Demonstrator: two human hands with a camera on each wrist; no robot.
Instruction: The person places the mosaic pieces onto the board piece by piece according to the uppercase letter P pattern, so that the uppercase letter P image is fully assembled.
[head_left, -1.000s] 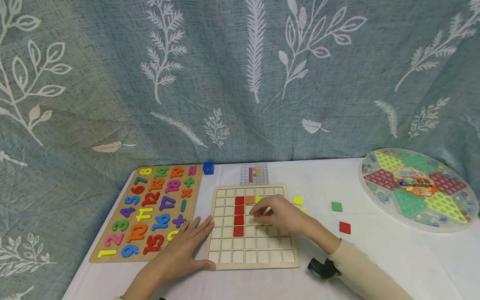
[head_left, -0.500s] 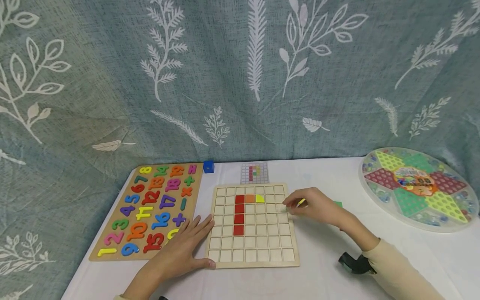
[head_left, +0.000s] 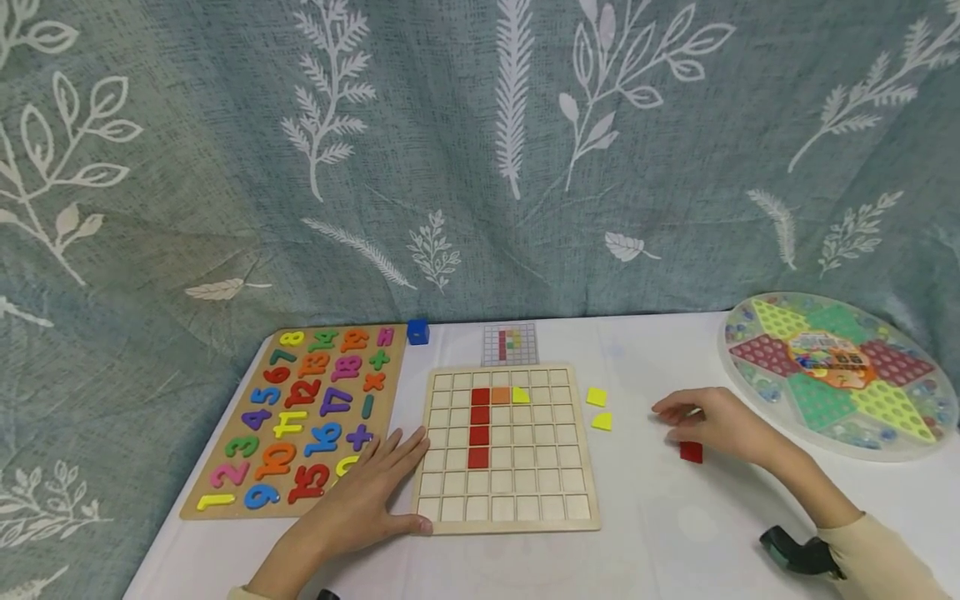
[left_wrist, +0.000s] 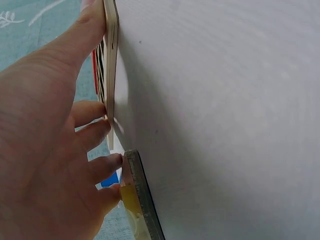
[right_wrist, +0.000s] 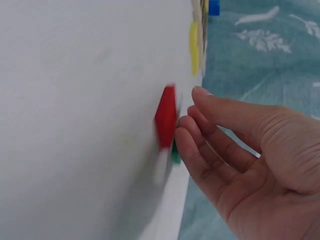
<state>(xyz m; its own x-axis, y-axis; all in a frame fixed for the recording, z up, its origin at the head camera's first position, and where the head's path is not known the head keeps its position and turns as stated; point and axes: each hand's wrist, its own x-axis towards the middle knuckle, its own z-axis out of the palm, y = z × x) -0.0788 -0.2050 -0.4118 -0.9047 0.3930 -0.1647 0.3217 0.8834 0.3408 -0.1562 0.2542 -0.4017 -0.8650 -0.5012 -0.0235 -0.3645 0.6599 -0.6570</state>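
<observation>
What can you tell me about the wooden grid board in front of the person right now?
The wooden grid board is a pale square tray lying flat on the white table, divided into small square cells. Four red tiles fill a vertical run in one column; an orange tile sits beside the top red one, and a yellow tile next to it looks slightly askew. The other cells are bare. The left hand rests flat against its near left edge, thumb along the front corner.

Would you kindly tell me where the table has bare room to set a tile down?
Bare cloth lies along the front edge right of the grid board, and between the pattern card and the round marble game. It is crowded around the yellow tiles and the right hand.
</observation>
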